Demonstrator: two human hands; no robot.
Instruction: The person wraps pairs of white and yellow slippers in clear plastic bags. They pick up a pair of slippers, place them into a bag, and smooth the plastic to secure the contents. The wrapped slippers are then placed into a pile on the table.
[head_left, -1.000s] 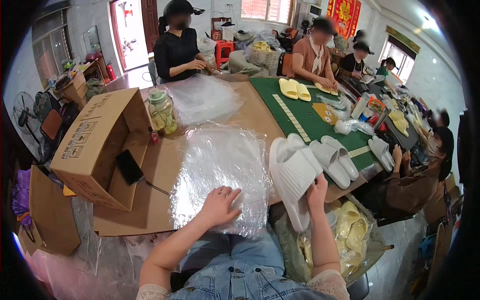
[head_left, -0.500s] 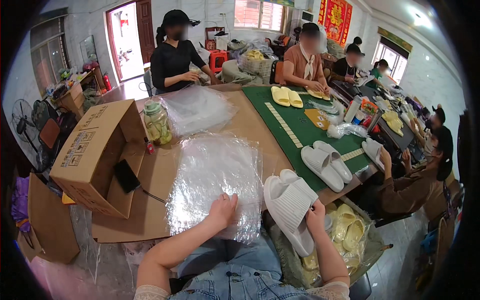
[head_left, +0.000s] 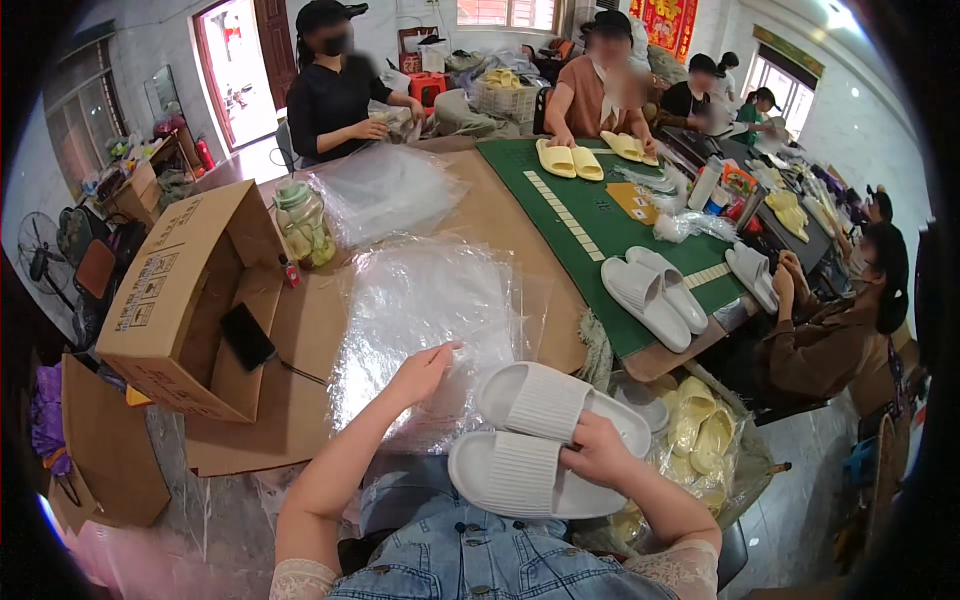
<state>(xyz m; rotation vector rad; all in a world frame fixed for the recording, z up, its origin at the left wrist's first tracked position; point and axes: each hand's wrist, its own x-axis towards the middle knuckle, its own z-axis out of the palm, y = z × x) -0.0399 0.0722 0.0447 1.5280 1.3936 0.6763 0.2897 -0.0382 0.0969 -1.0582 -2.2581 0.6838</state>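
Note:
My right hand (head_left: 598, 450) is closed on a pair of pale grey slippers (head_left: 535, 405), gripping them between the two straps. The pair lies sideways over my lap, toes to the left, at the near edge of the table. My left hand (head_left: 424, 374) rests on a stack of clear plastic bags (head_left: 420, 300), fingers stretched out and pointing right toward the slippers. Nothing shows in that hand.
Left of the bags stand an open cardboard box (head_left: 185, 300), a black phone (head_left: 247, 337) and a glass jar (head_left: 303, 225). A green mat (head_left: 560, 200) carries grey slippers (head_left: 655, 295) and yellow slippers (head_left: 570, 160). Wrapped yellow slippers (head_left: 700, 430) lie at my right. Several people work around the tables.
The grey slippers have swung from upright to sideways and come left, nearer my body, with my right hand. My left hand has moved up and left over the bags, its fingers straightening.

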